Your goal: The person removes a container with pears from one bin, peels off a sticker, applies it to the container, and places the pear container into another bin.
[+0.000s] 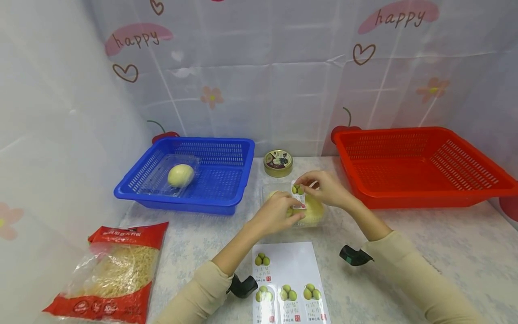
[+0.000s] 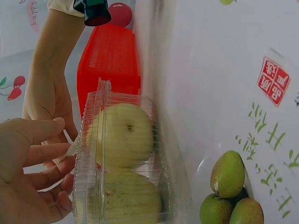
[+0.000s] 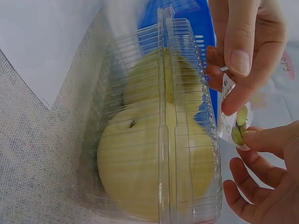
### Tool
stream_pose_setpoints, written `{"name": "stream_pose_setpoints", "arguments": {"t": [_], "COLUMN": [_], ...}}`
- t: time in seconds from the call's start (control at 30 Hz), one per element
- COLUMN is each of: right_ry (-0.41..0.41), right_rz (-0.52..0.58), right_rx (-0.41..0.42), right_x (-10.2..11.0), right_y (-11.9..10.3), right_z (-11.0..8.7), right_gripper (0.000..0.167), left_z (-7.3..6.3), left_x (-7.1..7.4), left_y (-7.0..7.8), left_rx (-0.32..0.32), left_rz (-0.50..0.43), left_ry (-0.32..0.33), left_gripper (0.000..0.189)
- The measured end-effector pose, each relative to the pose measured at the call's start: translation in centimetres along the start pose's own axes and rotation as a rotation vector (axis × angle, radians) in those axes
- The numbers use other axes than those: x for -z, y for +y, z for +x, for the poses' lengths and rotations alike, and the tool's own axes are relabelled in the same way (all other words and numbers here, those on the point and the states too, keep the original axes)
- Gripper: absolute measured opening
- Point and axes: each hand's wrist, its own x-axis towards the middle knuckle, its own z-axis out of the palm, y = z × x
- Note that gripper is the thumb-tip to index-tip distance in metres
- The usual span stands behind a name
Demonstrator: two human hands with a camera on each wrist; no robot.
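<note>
A clear lidded plastic box (image 3: pixel 161 154) stands in front of me with two pale yellow pears (image 2: pixel 122 133) inside. My right hand (image 1: pixel 325 189) pinches the upper end of a small white sticker (image 1: pixel 298 198), printed with green pears, between thumb and fingers. The sticker is over the lid of the box. My left hand (image 1: pixel 277 213) reaches in from the other side, its fingertips touching the sticker's lower end while the thumb stays apart. In the right wrist view the sticker (image 3: pixel 229 112) bends slightly between both hands, close over the lid.
A sticker sheet (image 1: pixel 289 265) lies in front of the box. The blue basket (image 1: pixel 238 184) at left holds a plastic box with a yellowish round item. At right stands a red basket (image 1: pixel 404 198). A round tin (image 1: pixel 278 164) is behind; a red noodle bag (image 1: pixel 117 270) lies left.
</note>
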Motion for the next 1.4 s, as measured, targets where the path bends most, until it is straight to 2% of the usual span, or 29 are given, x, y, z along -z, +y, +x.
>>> {"name": "stream_pose_setpoints", "arguments": {"t": [0.27,0.53,0.63,0.77,0.93,1.2,1.4], "right_ry": [-0.016,-0.002,0.002,-0.007,-0.024,-0.053,-0.074], "right_rz": [-0.025,-0.057,-0.069,-0.074,-0.089,-0.127,-0.187], "right_rx": [0.001,-0.003,0.004,0.007,0.001,-0.012,0.039], "right_x": [-0.6,-1.1,-1.2,-1.4,-1.4,-1.5,-1.8], "right_y": [0.4,0.4,0.4,0.5,0.4,0.4,0.6], "right_z": [0.2,0.1,0.0,-0.1,-0.3,-0.3,-0.4], "right_gripper": [0.014,0.014,0.016,0.019,0.024,0.028,0.026], "left_z": [0.1,-0.1,-0.2,-0.6,-1.0,-1.3,-1.7], "left_x": [0.0,-0.1,-0.2,-0.4,-0.6,-0.4,-0.4], "left_y": [0.0,-0.2,0.0,0.4,0.8,0.4,0.3], "left_rx": [-0.011,-0.044,-0.031,0.025,0.068,0.061,0.053], "left_rz": [0.041,0.09,0.139,0.186,0.201,0.205,0.185], "left_ry": [-0.026,-0.014,-0.007,-0.01,-0.005,-0.035,-0.051], "left_gripper": [0.022,0.021,0.022,0.022,0.023,0.025,0.029]}}
